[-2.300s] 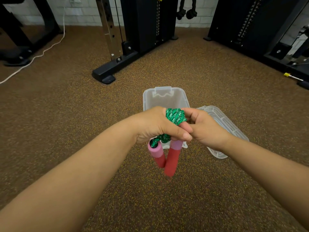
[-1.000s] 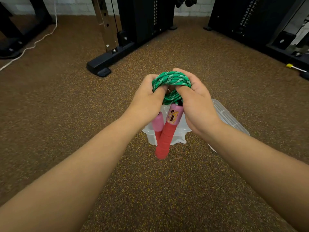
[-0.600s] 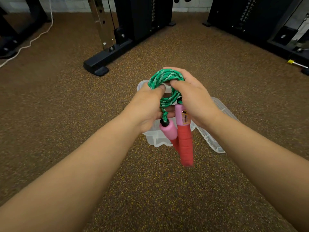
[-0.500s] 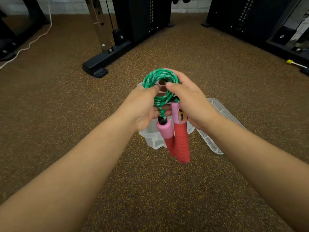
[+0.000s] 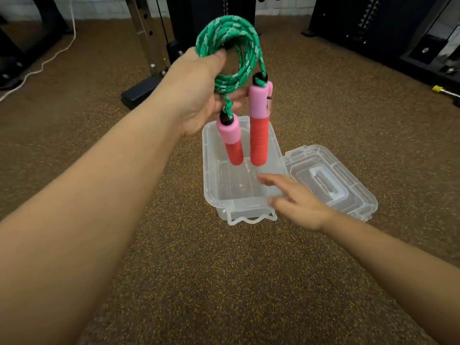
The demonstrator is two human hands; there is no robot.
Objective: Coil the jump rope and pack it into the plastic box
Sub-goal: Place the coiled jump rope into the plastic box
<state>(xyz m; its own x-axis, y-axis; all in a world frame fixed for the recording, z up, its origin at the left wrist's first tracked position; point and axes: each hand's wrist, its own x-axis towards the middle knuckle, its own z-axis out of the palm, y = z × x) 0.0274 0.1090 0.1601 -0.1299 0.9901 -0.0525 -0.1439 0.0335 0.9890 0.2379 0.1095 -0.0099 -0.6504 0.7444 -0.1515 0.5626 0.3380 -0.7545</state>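
My left hand (image 5: 199,88) holds the coiled green jump rope (image 5: 232,49) up in the air, thumb through the loops. Its two pink-and-red foam handles (image 5: 258,125) hang straight down, over the far half of the clear plastic box (image 5: 211,185), which stands open on the floor. My right hand (image 5: 296,202) is low at the box's near right rim, fingers spread and holding nothing. The box's clear lid (image 5: 331,183) lies flat on the floor, right of the box.
The floor is brown speckled rubber. A black machine foot (image 5: 140,92) with a steel upright stands behind the box on the left. Dark gym machines line the back right. A white cable (image 5: 39,68) runs along the far left.
My right hand has let go of the rope and dropped to the box rim. My left hand has lifted the coil higher, so the handles hang free above the box.
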